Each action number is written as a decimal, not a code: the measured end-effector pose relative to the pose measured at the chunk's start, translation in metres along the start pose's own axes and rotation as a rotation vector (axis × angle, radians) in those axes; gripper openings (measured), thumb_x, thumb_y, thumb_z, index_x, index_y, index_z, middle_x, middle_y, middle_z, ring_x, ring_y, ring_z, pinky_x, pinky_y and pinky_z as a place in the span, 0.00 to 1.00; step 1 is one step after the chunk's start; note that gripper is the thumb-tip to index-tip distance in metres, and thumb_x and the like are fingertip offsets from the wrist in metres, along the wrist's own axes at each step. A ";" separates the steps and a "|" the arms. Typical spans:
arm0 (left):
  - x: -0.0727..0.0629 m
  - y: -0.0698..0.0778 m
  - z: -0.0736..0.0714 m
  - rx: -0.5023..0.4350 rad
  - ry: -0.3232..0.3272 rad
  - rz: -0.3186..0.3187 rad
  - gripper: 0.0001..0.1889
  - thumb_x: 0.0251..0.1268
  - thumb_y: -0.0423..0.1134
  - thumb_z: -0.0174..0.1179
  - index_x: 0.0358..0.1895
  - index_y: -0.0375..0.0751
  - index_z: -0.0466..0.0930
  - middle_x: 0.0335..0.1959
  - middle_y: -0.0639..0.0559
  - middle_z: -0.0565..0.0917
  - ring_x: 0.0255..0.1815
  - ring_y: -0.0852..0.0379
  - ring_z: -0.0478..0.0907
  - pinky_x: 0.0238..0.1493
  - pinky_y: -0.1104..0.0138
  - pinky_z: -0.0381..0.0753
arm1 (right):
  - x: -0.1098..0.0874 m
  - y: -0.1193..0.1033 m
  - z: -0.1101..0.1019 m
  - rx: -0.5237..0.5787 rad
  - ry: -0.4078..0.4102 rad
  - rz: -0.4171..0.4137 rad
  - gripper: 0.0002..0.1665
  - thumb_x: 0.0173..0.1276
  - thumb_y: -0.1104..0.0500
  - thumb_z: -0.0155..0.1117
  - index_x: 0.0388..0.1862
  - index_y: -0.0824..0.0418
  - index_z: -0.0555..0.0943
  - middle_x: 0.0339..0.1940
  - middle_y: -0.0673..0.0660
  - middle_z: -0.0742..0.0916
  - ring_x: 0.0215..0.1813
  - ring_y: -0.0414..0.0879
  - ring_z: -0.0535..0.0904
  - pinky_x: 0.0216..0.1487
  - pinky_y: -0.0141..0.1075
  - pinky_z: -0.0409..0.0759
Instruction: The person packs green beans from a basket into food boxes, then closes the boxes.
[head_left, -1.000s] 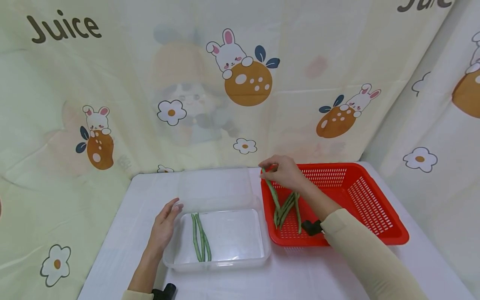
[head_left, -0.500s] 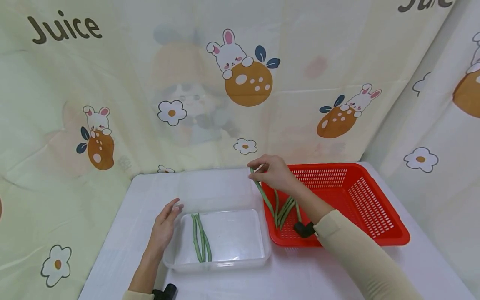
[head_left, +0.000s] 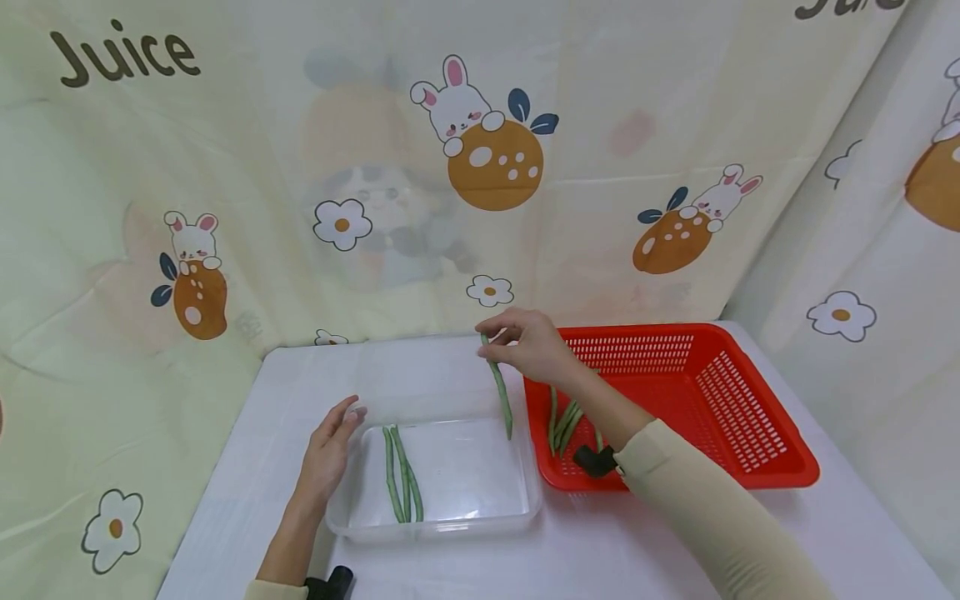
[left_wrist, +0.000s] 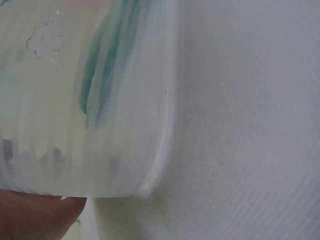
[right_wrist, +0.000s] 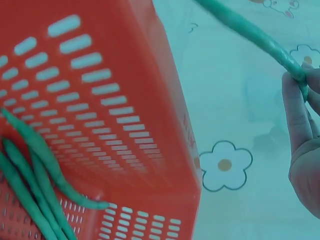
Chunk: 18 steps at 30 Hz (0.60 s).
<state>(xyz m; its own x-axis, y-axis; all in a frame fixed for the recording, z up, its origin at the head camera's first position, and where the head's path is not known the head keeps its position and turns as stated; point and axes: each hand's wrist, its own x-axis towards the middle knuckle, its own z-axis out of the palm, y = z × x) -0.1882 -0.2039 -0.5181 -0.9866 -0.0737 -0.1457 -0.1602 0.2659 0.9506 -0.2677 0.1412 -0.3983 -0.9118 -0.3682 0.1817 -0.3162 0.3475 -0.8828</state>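
My right hand (head_left: pixel 528 343) pinches one end of a green bean (head_left: pixel 500 388), which hangs down over the right side of a clear plastic container (head_left: pixel 480 527). In the right wrist view, thumb and fingers press on the tip of that bean (right_wrist: pixel 257 37). Three more beans (head_left: pixel 406 479) lie side by side on the left of the container's floor. My left hand (head_left: pixel 327 450) rests at the container's left rim, its fingers fairly straight along the far left corner. In the left wrist view, the cloudy container wall (left_wrist: pixel 135 135) fills much of the picture, with part of the hand below it.
A red slotted basket (head_left: pixel 750 400) stands right beside the container. Several green beans (right_wrist: pixel 42 175) lie in it, partly hidden in the head view by my right forearm. White cloth (head_left: pixel 420 575) covers the table, and a printed curtain (head_left: pixel 585 250) hangs behind it.
My right hand has moved left from over the basket, drawing the pinched bean out past the basket's rim to above the container. The left hand and the container have stayed put.
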 end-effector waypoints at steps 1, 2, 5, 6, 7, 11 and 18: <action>0.000 0.000 0.000 -0.001 -0.001 0.000 0.27 0.86 0.53 0.43 0.80 0.52 0.61 0.78 0.43 0.71 0.83 0.43 0.61 0.82 0.40 0.53 | 0.000 0.000 0.002 -0.003 -0.007 -0.001 0.19 0.67 0.62 0.76 0.56 0.58 0.88 0.54 0.58 0.88 0.48 0.50 0.88 0.44 0.38 0.88; 0.000 0.000 0.000 -0.001 0.000 0.001 0.27 0.86 0.53 0.43 0.80 0.52 0.61 0.77 0.43 0.72 0.83 0.43 0.61 0.82 0.41 0.53 | 0.001 0.000 0.004 -0.005 -0.013 -0.001 0.19 0.67 0.62 0.76 0.57 0.58 0.88 0.54 0.59 0.88 0.48 0.50 0.88 0.44 0.38 0.88; 0.000 -0.001 0.000 0.007 0.004 0.001 0.27 0.86 0.54 0.44 0.80 0.52 0.61 0.77 0.44 0.72 0.83 0.44 0.61 0.82 0.41 0.54 | 0.001 -0.001 0.009 -0.006 -0.025 -0.003 0.19 0.68 0.62 0.75 0.57 0.58 0.88 0.53 0.59 0.88 0.48 0.50 0.88 0.44 0.39 0.88; 0.000 -0.001 0.000 0.011 0.005 0.003 0.27 0.86 0.54 0.44 0.80 0.52 0.61 0.77 0.44 0.72 0.83 0.44 0.61 0.82 0.41 0.54 | 0.001 -0.001 0.011 -0.005 -0.027 0.001 0.18 0.68 0.62 0.75 0.57 0.57 0.88 0.53 0.59 0.88 0.48 0.50 0.88 0.44 0.39 0.88; 0.001 -0.001 0.001 0.015 0.007 0.001 0.27 0.86 0.54 0.44 0.80 0.52 0.61 0.77 0.45 0.72 0.83 0.44 0.61 0.82 0.41 0.54 | 0.001 0.000 0.012 -0.004 -0.028 0.004 0.18 0.68 0.62 0.75 0.57 0.57 0.88 0.53 0.60 0.88 0.47 0.50 0.88 0.44 0.39 0.88; 0.001 0.000 0.000 0.017 0.007 0.004 0.27 0.86 0.54 0.43 0.81 0.52 0.61 0.77 0.45 0.72 0.83 0.44 0.61 0.82 0.41 0.54 | 0.001 0.000 0.019 0.003 -0.023 0.011 0.18 0.67 0.62 0.75 0.56 0.58 0.88 0.52 0.59 0.88 0.45 0.49 0.88 0.41 0.38 0.87; 0.002 -0.001 0.000 0.015 0.008 -0.008 0.27 0.86 0.54 0.43 0.80 0.52 0.61 0.77 0.45 0.72 0.83 0.44 0.61 0.82 0.41 0.53 | 0.004 -0.004 0.035 0.018 -0.036 0.055 0.18 0.67 0.63 0.76 0.55 0.58 0.87 0.49 0.58 0.88 0.43 0.47 0.89 0.45 0.38 0.89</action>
<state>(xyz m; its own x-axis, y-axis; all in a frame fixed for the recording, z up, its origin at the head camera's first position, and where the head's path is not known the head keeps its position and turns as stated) -0.1903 -0.2042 -0.5199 -0.9850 -0.0836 -0.1509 -0.1685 0.2798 0.9452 -0.2605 0.1081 -0.4092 -0.9176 -0.3798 0.1178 -0.2612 0.3524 -0.8987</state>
